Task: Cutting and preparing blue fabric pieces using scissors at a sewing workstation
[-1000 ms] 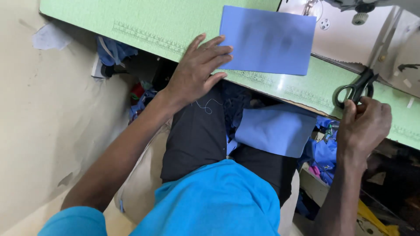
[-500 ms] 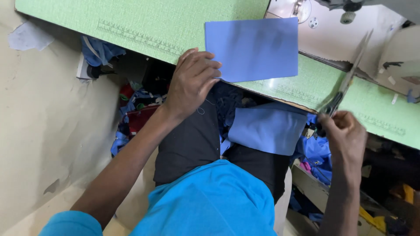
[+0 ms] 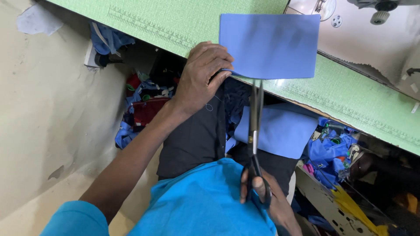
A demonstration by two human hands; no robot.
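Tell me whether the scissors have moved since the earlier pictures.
Yes. The scissors have swung left along the green table, from beside the sewing machine to the blue fabric piece, with the blades now at its lower edge.

Left arm extends forward from lower left, forearm bare, sleeve turquoise at the upper arm. Left hand [image 3: 204,74] lies palm down, knuckles up, fingers curled and bunched together, fingertips pinched at the far right of the hand. Right hand [image 3: 267,199] sits low, close to the torso, wrist bent, fingers threaded through two loops and closed around them. Right forearm mostly out of view.
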